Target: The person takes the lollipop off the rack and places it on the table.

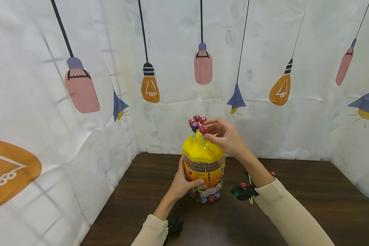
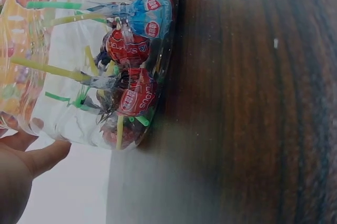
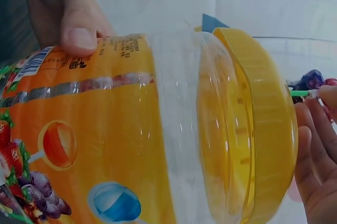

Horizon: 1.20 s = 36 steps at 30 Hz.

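Note:
A clear plastic candy jar (image 1: 207, 177) with an orange printed label stands on the table. My left hand (image 1: 179, 186) grips its side, thumb lying across the front. Several wrapped lollipops (image 1: 195, 126) stick up from the yellow lid (image 1: 203, 152), sticks down. At the lid's right side, my right hand (image 1: 229, 136) pinches a red-wrapped lollipop (image 1: 203, 129) between thumb and fingers, just below the candy. Seen from the left wrist, more lollipops (image 2: 150, 16) lie inside the jar's bottom, red and blue, with green and yellow sticks.
The dark wooden table (image 1: 135, 201) carries a few loose lollipops (image 1: 243, 185) to the right of the jar, partly hidden by the right forearm and the wrist camera (image 1: 244, 192). Behind the table hangs a white curtain (image 1: 178, 112) printed with lamps.

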Motion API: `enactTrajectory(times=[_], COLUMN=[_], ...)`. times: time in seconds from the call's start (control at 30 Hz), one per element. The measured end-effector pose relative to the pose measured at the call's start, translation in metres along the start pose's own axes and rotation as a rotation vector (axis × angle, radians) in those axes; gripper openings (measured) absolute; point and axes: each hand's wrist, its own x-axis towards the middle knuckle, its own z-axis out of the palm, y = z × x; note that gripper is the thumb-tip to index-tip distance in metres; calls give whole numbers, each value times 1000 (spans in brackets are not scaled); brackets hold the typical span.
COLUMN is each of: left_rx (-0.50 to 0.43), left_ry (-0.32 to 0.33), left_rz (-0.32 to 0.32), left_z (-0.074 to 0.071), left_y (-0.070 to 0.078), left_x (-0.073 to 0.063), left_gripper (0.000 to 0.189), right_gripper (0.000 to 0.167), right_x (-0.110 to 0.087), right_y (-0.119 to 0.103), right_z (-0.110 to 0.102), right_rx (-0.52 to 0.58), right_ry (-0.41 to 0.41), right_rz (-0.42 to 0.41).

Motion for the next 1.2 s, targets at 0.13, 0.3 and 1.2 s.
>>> enactTrajectory(times=[0.13,0.3,1.2], left_rx=[-5,-4,3], left_ry=[-7,-12,24], left_rz=[-1,5,12], left_z=[-1,-1,-4], left_y=[-1,-2,-3], left_x=[0,1,1], left_gripper=[103,103,105], right_gripper=[37,36,35], right_x=[2,3,-21], right_y=[-1,1,1], right_z=[3,6,-25], right_rx=[-7,-11,86], right_ry=[-4,7,154], right_rz=[-11,-24,-99])
